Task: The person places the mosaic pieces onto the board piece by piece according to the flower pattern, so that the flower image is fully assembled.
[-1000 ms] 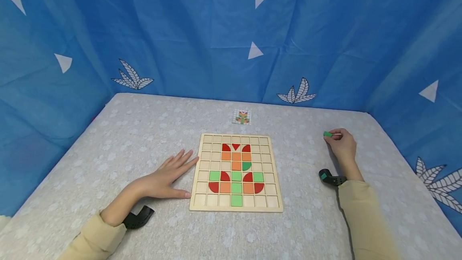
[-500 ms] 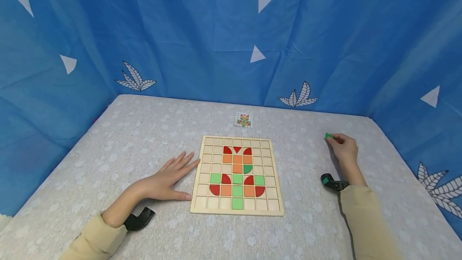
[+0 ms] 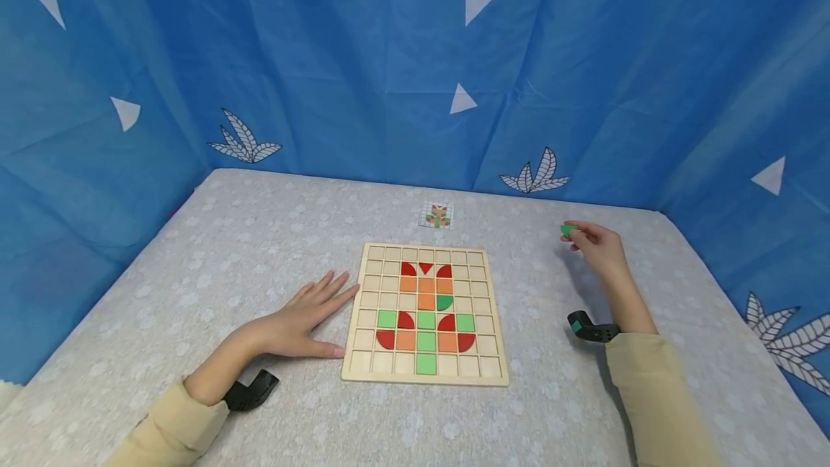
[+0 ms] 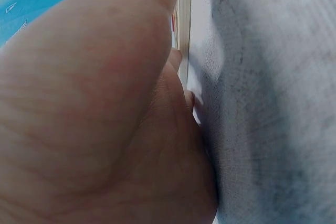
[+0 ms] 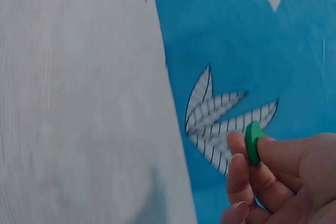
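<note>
In the head view, a wooden grid board (image 3: pixel 385 363) lies mid-table, with red, orange and green pieces forming a flower-like pattern. A dark green quarter-circle piece (image 3: pixel 444 303) sits in one cell right of an orange square (image 3: pixel 426 302). My left hand (image 3: pixel 295 326) rests on the table with fingers spread, index fingertip and thumb tip at the board's left edge. Off to the board's right, my right hand (image 3: pixel 599 247) pinches a small green piece (image 5: pixel 253 142) between thumb and fingers, raised over the table. The right wrist view shows this piece edge-on with a curved outline.
Behind the board lies a small printed pattern card (image 3: pixel 437 215). A patterned pale cloth (image 3: pixel 272 236) covers the table, and a blue curtain (image 3: pixel 363 56) closes off the back and sides. Black devices sit on the left wrist (image 3: pixel 253 391) and right wrist (image 3: pixel 590 328).
My right hand has lifted and moved left with the green piece still pinched; the piece turned in the fingers. My left hand and the board stay put; the head view has tilted slightly.
</note>
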